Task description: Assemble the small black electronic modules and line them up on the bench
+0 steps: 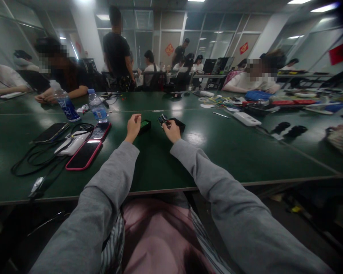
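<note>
Both my arms in grey sleeves reach out over a dark green table. My left hand is loosely curled beside a small black box with a green inside; nothing shows in its fingers. My right hand pinches a small dark part with a metal clip, held just above the table. A small black tray lies right behind that hand.
At the left lie a pink-cased phone, other phones, a white power bank and black cables. Two water bottles stand behind them. A white power strip lies at the right. Several people sit around the far tables.
</note>
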A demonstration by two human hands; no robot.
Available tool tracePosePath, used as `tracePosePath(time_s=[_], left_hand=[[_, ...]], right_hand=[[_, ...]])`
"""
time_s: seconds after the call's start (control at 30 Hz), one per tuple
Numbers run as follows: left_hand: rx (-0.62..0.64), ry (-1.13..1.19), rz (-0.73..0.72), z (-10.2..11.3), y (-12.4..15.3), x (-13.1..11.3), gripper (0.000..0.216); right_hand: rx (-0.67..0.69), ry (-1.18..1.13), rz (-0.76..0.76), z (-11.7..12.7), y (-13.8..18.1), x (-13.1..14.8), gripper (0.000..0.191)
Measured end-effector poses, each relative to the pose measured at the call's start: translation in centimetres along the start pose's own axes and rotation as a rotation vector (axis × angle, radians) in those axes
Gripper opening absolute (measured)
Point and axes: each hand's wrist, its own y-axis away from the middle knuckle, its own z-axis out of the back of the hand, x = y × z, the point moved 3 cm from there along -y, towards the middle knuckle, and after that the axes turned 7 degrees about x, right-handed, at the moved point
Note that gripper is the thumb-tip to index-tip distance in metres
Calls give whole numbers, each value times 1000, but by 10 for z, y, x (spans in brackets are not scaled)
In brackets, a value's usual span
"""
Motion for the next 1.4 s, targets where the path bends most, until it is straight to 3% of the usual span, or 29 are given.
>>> tracePosePath(time_s=[0.27, 0.53, 0.77, 0.9, 1.1, 1.4], left_hand=[[178, -351, 28, -8, 17, 16, 55], [266, -399, 21, -10, 25, 18, 66], [289, -414, 16, -7, 26, 16, 60], [279, -349, 23, -5, 26, 16, 59], [262, -275, 30, -4, 25, 18, 56], [269, -348, -3, -5, 25, 20, 50]], right_hand=[[-34, 460, 45, -2, 1, -5, 32], [26, 576, 39, -8, 4, -6, 35], [54, 404, 17, -9, 6, -3, 48], [-85, 212, -41, 4, 1, -4, 32], [-288, 91, -19, 24, -2, -1, 28], [-250, 97, -6, 19, 1, -3, 29]])
